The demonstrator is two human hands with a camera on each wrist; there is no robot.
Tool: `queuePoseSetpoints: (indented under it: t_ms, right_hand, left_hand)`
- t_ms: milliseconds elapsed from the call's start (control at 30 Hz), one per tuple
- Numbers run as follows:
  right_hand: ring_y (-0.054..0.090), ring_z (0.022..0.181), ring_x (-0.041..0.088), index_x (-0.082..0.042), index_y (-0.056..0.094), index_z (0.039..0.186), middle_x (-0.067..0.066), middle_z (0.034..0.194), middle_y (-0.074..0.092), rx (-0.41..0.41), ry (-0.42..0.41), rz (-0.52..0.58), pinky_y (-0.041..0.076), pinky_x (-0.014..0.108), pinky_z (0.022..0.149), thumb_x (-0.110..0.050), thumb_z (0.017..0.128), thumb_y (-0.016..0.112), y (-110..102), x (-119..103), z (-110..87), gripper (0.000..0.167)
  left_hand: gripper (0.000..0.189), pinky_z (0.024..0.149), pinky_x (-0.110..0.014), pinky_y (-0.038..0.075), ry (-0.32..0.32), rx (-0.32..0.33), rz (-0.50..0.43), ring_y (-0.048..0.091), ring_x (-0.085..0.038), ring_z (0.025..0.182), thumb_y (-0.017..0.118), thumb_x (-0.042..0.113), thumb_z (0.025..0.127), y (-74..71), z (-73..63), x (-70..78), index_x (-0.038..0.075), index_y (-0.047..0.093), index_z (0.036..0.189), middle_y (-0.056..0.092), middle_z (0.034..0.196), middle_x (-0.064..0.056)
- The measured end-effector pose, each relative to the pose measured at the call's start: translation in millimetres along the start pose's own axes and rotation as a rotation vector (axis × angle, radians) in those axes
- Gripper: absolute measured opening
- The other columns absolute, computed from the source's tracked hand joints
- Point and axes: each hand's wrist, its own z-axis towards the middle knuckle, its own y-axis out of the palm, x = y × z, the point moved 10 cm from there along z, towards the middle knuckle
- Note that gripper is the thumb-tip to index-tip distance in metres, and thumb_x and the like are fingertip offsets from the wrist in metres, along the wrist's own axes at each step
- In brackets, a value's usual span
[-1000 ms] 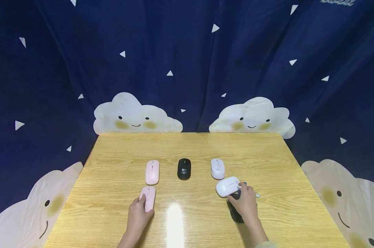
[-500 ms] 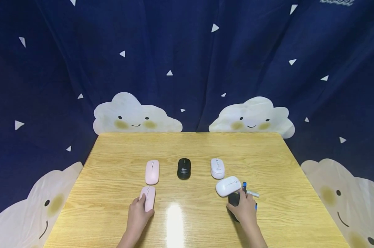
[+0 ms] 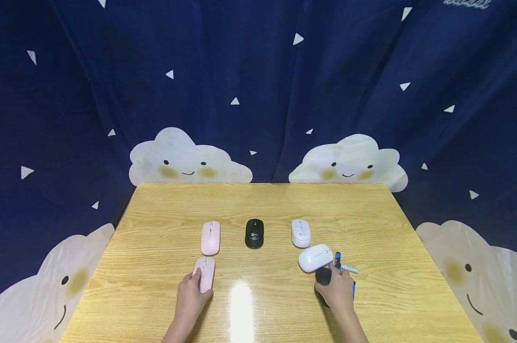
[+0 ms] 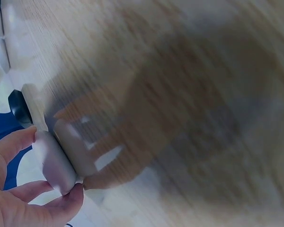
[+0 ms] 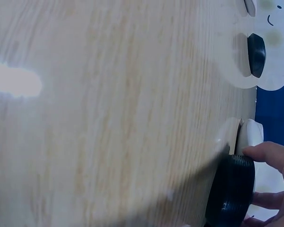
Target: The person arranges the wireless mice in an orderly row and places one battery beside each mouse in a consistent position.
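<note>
Two pink mice lie one behind the other on the left of the table, in the head view. My left hand (image 3: 191,296) grips the nearer pink mouse (image 3: 207,276) by its sides, thumb and fingers on opposite edges; the left wrist view shows this pink mouse (image 4: 53,163) flat on the tabletop. On the right, my right hand (image 3: 339,287) holds a black mouse (image 3: 323,276), partly hidden under it. In the right wrist view the black mouse (image 5: 231,189) stands large beside my fingers. A white mouse (image 3: 315,258) sits slanted just beyond that hand.
Farther back stand another pink mouse (image 3: 210,238), a second black mouse (image 3: 254,233) and an upright white mouse (image 3: 301,233). Around my right fingers lie a blue-and-black marker (image 3: 337,259) and a pale pen-like stick (image 3: 350,268). A dark blue curtain (image 3: 263,71) hangs behind the table (image 3: 164,209).
My right hand has come slightly down and back from the slanted white mouse's edge onto the black mouse, uncovering the marker and pale stick. My left hand and its pink mouse stay put.
</note>
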Motion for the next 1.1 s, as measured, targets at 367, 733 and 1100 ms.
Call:
queuePoseSetpoints:
  t_ms: [367, 733, 1100]
  right_hand:
    - [0.046, 0.09, 0.047, 0.012, 0.055, 0.114, 0.037, 0.098, 0.05, 0.059, -0.029, 0.01, 0.042, 0.047, 0.069, -0.017, 0.062, 0.078, -9, -6, -2.9, 0.064]
    - [0.05, 0.09, 0.046, 0.01, 0.059, 0.11, 0.033, 0.096, 0.054, 0.108, -0.113, 0.041, 0.043, 0.053, 0.073, -0.023, 0.064, 0.076, -26, -56, 0.5, 0.059]
    - [0.053, 0.083, 0.04, 0.005, 0.062, 0.109, 0.029, 0.094, 0.055, 0.059, -0.167, 0.104, 0.046, 0.047, 0.064, -0.025, 0.062, 0.077, 2, -116, 9.2, 0.057]
  left_hand:
    - [0.068, 0.077, -0.05, 0.051, 0.006, -0.004, -0.002, 0.056, -0.048, 0.089, 0.08, 0.004, 0.057, 0.0, -0.1, -0.1, -0.015, 0.053, 0.117, 0.054, 0.106, -0.038]
    - [0.069, 0.076, -0.049, 0.052, 0.014, 0.0, 0.001, 0.056, -0.048, 0.09, 0.08, 0.005, 0.057, 0.0, -0.1, -0.3, -0.016, 0.052, 0.117, 0.053, 0.105, -0.038]
    - [0.068, 0.077, -0.049, 0.051, 0.013, -0.003, -0.002, 0.056, -0.047, 0.089, 0.08, 0.004, 0.057, -0.5, -1.0, 0.0, -0.015, 0.052, 0.117, 0.054, 0.105, -0.037]
